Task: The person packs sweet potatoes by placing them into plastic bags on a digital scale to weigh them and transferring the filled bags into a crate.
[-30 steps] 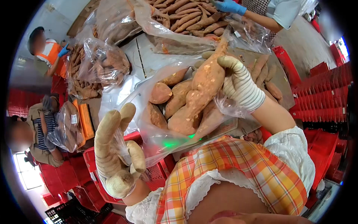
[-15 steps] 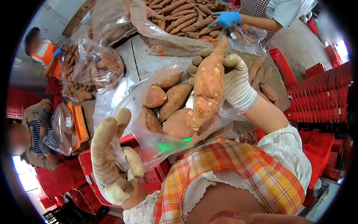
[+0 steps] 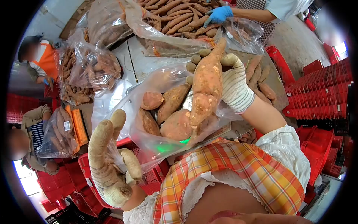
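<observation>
In my gloved right hand is a large sweet potato, held upright with my fingers behind it and my thumb at its side. It hangs over a clear plastic bag with several sweet potatoes inside. My gloved left hand is at the bag's near left side. Two of its fingers point up, while the others curl in on the bag's film. Behind the film, a green glow shows under the bag's front edge.
A pile of sweet potatoes lies at the back, where a co-worker's blue-gloved hand rests. Filled bags stand on the left, near two other people. Red crates are stacked on the right; a red crate sits below my left hand.
My hands, the held sweet potato and the bag stay nearly as they were. At the left, a co-worker has lowered a blue-gloved hand. Another at the lower left has shifted beside a bag.
</observation>
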### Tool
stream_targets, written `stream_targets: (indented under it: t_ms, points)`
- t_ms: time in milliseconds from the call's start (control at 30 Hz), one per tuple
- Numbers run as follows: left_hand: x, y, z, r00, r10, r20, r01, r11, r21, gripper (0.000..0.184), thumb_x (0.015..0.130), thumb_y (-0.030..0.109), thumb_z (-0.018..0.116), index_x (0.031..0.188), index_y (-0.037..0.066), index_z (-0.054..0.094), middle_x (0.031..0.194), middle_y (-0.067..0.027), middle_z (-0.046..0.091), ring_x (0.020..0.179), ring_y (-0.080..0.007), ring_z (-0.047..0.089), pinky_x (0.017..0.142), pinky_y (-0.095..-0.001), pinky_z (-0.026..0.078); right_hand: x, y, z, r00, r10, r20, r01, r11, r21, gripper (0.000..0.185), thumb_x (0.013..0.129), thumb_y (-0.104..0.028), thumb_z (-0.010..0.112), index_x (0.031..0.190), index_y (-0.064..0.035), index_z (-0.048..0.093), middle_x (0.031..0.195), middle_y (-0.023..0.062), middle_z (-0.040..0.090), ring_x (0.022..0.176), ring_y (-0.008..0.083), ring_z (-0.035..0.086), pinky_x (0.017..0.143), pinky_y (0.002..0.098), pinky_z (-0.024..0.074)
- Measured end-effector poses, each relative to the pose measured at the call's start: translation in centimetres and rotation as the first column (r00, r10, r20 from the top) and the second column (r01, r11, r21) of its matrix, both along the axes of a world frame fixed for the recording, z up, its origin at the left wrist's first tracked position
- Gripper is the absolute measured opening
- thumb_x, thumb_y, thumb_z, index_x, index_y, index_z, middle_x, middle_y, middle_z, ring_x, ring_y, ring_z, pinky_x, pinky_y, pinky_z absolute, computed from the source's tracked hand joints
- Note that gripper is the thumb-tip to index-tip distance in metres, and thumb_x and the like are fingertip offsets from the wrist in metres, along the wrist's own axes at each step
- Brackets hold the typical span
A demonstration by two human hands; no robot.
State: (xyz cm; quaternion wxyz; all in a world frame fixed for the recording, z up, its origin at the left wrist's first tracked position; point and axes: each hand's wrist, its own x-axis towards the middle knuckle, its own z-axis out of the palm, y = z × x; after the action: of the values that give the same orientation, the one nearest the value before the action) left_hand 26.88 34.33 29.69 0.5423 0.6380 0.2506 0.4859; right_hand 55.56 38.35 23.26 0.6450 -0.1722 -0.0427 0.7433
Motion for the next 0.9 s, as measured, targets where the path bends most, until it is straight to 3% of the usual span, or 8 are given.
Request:
stream_targets:
  t_ms: [133, 233, 267, 367, 467, 600, 867, 900]
  points:
    - [0.0, 0.3, 0.8, 1.0, 0.022, -0.021, -0.022, 1.0, -0.007, 0.087, 0.081, 0.043, 0.064, 0.14, -0.006, 0.023, 0.137, -0.0345, 0.03, 0.045, 0.0017, 0.042, 0.042, -0.0076, 0.031, 0.2, 0.0, 1.0, 0.996, -0.015, 0.085, 0.011, 0.999, 0.044, 0.042, 0.066, -0.015, 0.051, 0.103, 0.003, 0.057, 0.099, 0.0173, 0.063, 0.094, 0.0311, 0.06, 0.088, 0.0449, 0.0479]
    - [-0.1, 0.7, 1.7, 0.999, -0.003, 0.041, 0.005, 0.998, -0.063, 0.091, 0.079, 0.044, 0.066, 0.14, -0.007, 0.021, 0.137, -0.0368, 0.027, 0.045, 0.0008, 0.042, 0.042, -0.0083, 0.033, -0.4, -0.1, 3.3, 0.337, -0.345, 0.876, -0.47, 0.745, 0.474, 0.038, 0.069, -0.013, 0.053, 0.105, -0.0011, 0.058, 0.091, 0.0118, 0.064, 0.089, 0.0256, 0.06, 0.079, 0.0365, 0.0486]
    - [-0.1, 0.7, 2.0, 0.998, -0.008, 0.065, 0.013, 0.996, -0.083, 0.092, 0.079, 0.044, 0.067, 0.14, -0.007, 0.02, 0.138, -0.0374, 0.027, 0.045, 0.0005, 0.042, 0.043, -0.0085, 0.033, -0.8, 0.1, 3.8, 0.129, -0.587, 0.799, -0.604, 0.592, 0.533, 0.038, 0.071, -0.013, 0.054, 0.107, -0.0026, 0.059, 0.088, 0.0104, 0.065, 0.087, 0.0244, 0.06, 0.075, 0.0342, 0.0488]
    - [-0.1, 1.0, 2.9, 0.995, 0.002, 0.098, 0.012, 0.989, -0.145, 0.099, 0.076, 0.045, 0.069, 0.142, -0.005, 0.015, 0.138, -0.0393, 0.022, 0.047, -0.0013, 0.045, 0.046, -0.0106, 0.038, -3.6, 0.7, 4.2, -0.279, -0.619, 0.734, -0.876, 0.477, 0.069, 0.041, 0.072, -0.019, 0.059, 0.109, -0.0035, 0.059, 0.1, 0.0171, 0.06, 0.091, 0.0346, 0.057, 0.082, 0.0412, 0.0467]
    - [-0.8, 1.3, 3.7, 0.995, -0.086, 0.049, 0.093, 0.985, -0.144, 0.098, 0.078, 0.045, 0.067, 0.143, -0.003, 0.012, 0.139, -0.0399, 0.019, 0.052, -0.004, 0.049, 0.05, -0.0127, 0.043, -5.4, 2.5, 1.1, -0.211, -0.499, 0.84, -0.963, 0.252, -0.092, 0.043, 0.078, -0.027, 0.059, 0.115, -0.0057, 0.055, 0.104, 0.0165, 0.057, 0.097, 0.0348, 0.056, 0.086, 0.04, 0.045]
    - [-1.1, 1.8, 3.4, 0.996, -0.093, 0.015, 0.094, 0.987, -0.128, 0.097, 0.08, 0.047, 0.064, 0.143, -0.003, 0.012, 0.139, -0.0389, 0.021, 0.054, -0.0044, 0.052, 0.053, -0.0134, 0.045, -7.1, 6.4, -0.9, -0.369, -0.6, 0.71, -0.856, 0.517, -0.008, 0.041, 0.077, -0.029, 0.063, 0.108, -0.0048, 0.054, 0.103, 0.0195, 0.056, 0.096, 0.0385, 0.053, 0.084, 0.0424, 0.0431]
    - [-1.4, 2.5, 3.2, 0.994, -0.088, -0.069, 0.082, 0.992, -0.096, 0.095, 0.082, 0.051, 0.06, 0.143, -0.003, 0.013, 0.138, -0.0362, 0.027, 0.056, -0.0038, 0.056, 0.059, -0.014, 0.047, -5.0, 10.2, 0.5, -0.201, -0.444, 0.873, -0.917, 0.399, -0.008, 0.06, 0.073, -0.028, 0.065, 0.126, -0.0086, 0.047, 0.115, 0.0202, 0.057, 0.107, 0.0358, 0.053, 0.092, 0.0367, 0.0414]
    - [-1.4, 2.4, 3.2, 0.993, -0.089, -0.082, 0.081, 0.992, -0.094, 0.094, 0.082, 0.051, 0.059, 0.143, -0.003, 0.013, 0.138, -0.0359, 0.028, 0.057, -0.0038, 0.056, 0.06, -0.0141, 0.047, -4.4, 10.8, 0.5, -0.319, -0.441, 0.839, -0.903, 0.411, -0.127, 0.063, 0.074, -0.024, 0.064, 0.132, -0.0124, 0.043, 0.12, 0.0182, 0.055, 0.109, 0.0341, 0.052, 0.093, 0.0361, 0.0412]
